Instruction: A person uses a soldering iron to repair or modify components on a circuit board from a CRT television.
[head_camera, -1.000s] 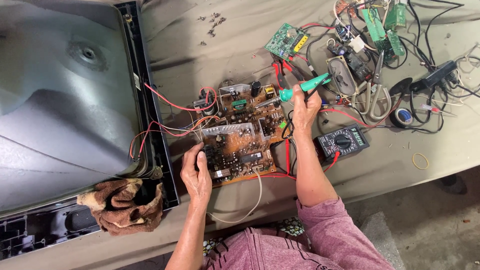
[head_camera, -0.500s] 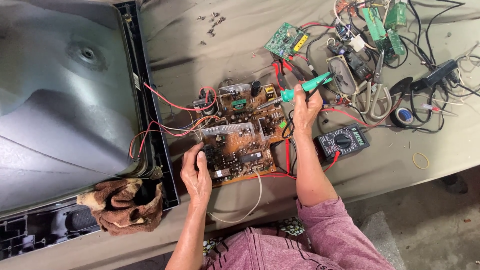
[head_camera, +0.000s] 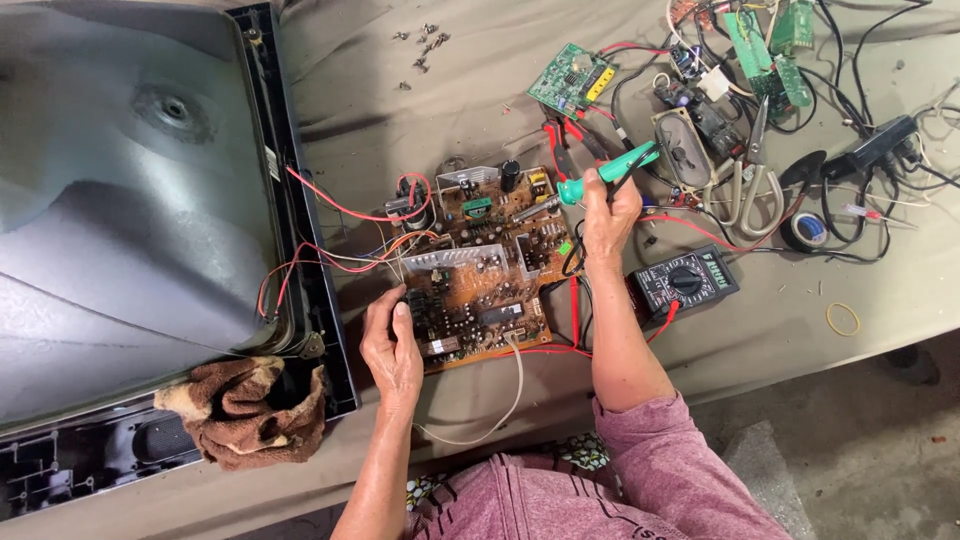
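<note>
Grey cloth covers our worktop (head_camera: 420, 110), and on it lies the brown circuit board (head_camera: 480, 265) between our hands. Our left hand (head_camera: 392, 345) rests open on the board's near left corner; our right hand (head_camera: 608, 215) grips a green soldering iron (head_camera: 600, 172), its tip over the board. A black multimeter (head_camera: 685, 282) sits just right of our wrist. Scissors (head_camera: 745, 170), tape (head_camera: 808, 228), small green boards (head_camera: 572, 78) and tangled cables crowd the right side. Left of the board, red wires run to a television tube (head_camera: 130, 200), with a brown rag (head_camera: 245, 410) against its frame.
</note>
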